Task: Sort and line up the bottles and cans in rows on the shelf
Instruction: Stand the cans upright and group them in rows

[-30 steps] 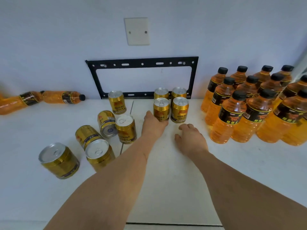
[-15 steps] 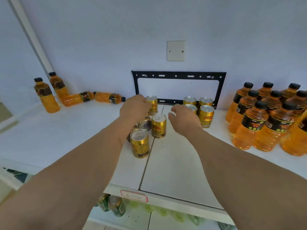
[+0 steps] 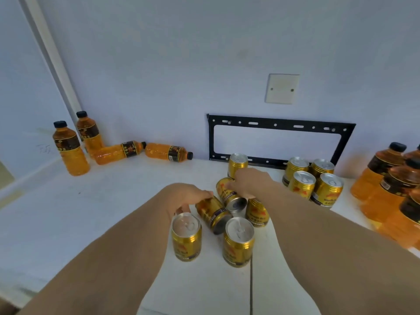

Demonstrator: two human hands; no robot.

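While both our forearms reach out over the shelf [image 3: 68, 219], our left hand [image 3: 186, 195] curls down over a gold can lying on its side [image 3: 212, 213], fingers on its top end; whether we truly grip it we cannot tell. Our right hand [image 3: 251, 183] rests palm-down on a second tipped can [image 3: 229, 195] just to the right, fingers spread across it, its grasp equally unclear.

Around them, three gold cans stand upright: one near left [image 3: 186, 237], one near right [image 3: 238, 242], and one tucked under our right wrist [image 3: 256, 212]. Another upright can [image 3: 237, 163] stands farther back, by the wall. To the right, a tidy block of four cans [image 3: 312, 180] stands in two rows. Orange bottles with black caps crowd the far right edge [image 3: 391, 183].

At the far left, two bottles stand [image 3: 72, 151] in the corner, and two more lie on their sides [image 3: 141, 152] against the wall.

The shelf is white, with a seam running toward us. Behind it, the pale wall carries a black metal bracket [image 3: 279, 126] and a blank white cover plate [image 3: 281, 88].
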